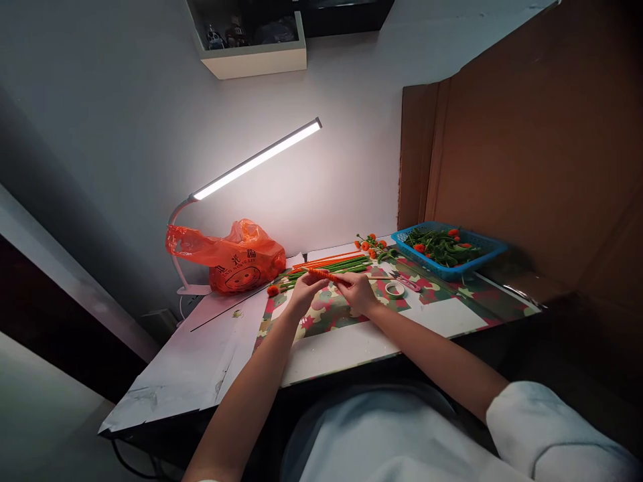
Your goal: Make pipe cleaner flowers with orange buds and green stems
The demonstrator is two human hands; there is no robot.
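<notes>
Above the patterned mat [326,318], a fuzzy orange pipe cleaner [324,274] spans my two hands and looks wound into a tight coil. My left hand [306,292] has its fingers closed at the near left part of it. Pinching the right end is my right hand [358,292]; a thin pale stick [384,278] shows just beyond it, and I cannot tell whether it runs inside the coil. Green pipe cleaners [354,265] and straight orange ones [331,258] lie right behind my hands. An orange pompom-like flower head [272,291] rests left of my left hand.
A roll of tape [394,289] and pink-handled scissors [409,284] lie right. Orange flowers [372,245] sit at the back, beside a blue basket [452,273] of greenery. An orange plastic bag [241,258] and lit desk lamp [258,159] stand left. Cardboard [517,154] walls the right.
</notes>
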